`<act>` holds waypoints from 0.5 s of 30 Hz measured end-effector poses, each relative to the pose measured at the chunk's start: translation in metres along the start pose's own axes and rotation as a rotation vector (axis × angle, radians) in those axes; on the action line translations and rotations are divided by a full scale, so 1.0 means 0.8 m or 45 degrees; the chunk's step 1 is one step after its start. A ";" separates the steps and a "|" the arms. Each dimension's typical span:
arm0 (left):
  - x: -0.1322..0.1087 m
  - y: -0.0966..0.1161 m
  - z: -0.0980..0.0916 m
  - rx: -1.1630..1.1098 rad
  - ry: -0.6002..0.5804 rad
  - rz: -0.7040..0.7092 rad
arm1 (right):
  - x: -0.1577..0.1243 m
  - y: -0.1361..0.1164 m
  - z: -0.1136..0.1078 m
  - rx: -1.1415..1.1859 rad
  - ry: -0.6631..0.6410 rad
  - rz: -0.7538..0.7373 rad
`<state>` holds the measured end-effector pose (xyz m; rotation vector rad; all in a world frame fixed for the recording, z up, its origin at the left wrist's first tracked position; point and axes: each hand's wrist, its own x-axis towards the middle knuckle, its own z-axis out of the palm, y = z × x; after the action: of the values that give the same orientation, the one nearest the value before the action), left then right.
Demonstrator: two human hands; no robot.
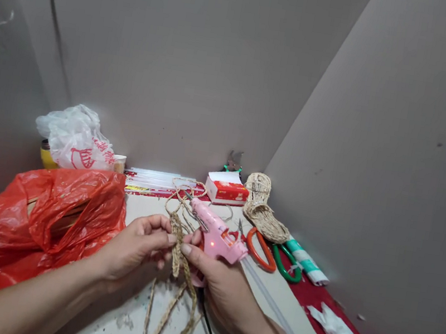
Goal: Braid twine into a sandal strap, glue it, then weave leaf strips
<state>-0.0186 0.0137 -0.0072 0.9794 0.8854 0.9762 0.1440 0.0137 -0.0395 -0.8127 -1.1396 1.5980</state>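
Observation:
My left hand (pixel 141 245) is closed in a pinch on a piece of braided straw cord (pixel 175 241), folded into a narrow strip. Round a pink hot glue gun (pixel 213 229) my right hand (pixel 219 279) is wrapped, while its thumb and fingertips also touch the right side of the braid. The gun's nozzle points up and left, over the far end of the strip, and a small orange light glows on its body. A clear glue stick (pixel 270 297) sticks out of its back. Loose lengths of cord (pixel 163 315) hang towards me; my fingers hide part of the strip.
At left lies a red plastic bag (pixel 86 202), with a white bag (pixel 77 138) behind. Clear glue sticks (pixel 157 179) and a red tissue box (pixel 228 189) stand at the back. Orange-handled scissors (pixel 261 251) and coiled straw (pixel 267 222) lie right. Grey panels enclose the table.

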 end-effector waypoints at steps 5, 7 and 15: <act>-0.002 0.004 0.000 0.017 -0.037 -0.009 | 0.003 -0.014 0.000 0.285 -0.125 0.139; -0.002 0.004 0.000 0.021 -0.037 0.015 | 0.005 -0.017 -0.002 0.342 -0.153 0.203; 0.000 0.003 0.002 0.149 0.136 0.155 | 0.010 -0.022 -0.016 -0.073 0.061 0.072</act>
<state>-0.0178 0.0143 -0.0043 1.0985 0.9901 1.0980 0.1588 0.0261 -0.0269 -0.9234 -1.1416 1.5895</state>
